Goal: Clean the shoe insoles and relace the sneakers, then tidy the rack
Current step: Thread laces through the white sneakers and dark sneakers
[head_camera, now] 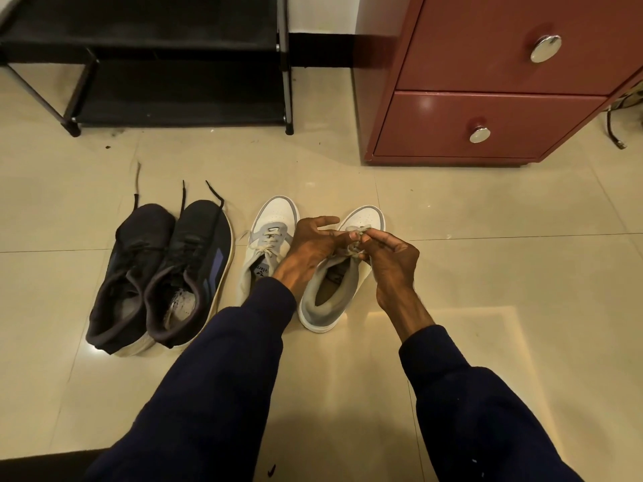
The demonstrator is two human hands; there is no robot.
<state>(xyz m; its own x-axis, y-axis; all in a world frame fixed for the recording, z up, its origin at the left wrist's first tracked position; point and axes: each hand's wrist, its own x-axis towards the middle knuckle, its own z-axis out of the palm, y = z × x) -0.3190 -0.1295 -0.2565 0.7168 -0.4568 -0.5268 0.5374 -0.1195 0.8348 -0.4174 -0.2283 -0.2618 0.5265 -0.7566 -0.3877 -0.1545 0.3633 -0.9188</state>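
Two white-and-grey sneakers stand side by side on the tiled floor. The right white sneaker (330,300) lies under both my hands. My left hand (309,247) and my right hand (389,259) pinch its off-white lace (351,250) over the tongue, fingers bunched on it. The left white sneaker (268,238) has its lace threaded and lies partly behind my left wrist. To the left stand two dark sneakers (163,273) with black laces trailing loose toward the rack. A black shoe rack (174,57) stands at the back left with nothing on its shelves.
A dark red drawer cabinet (487,99) with two metal knobs stands at the back right. A cable end (617,142) lies beside it. Small bits of dirt dot the floor in front of the rack.
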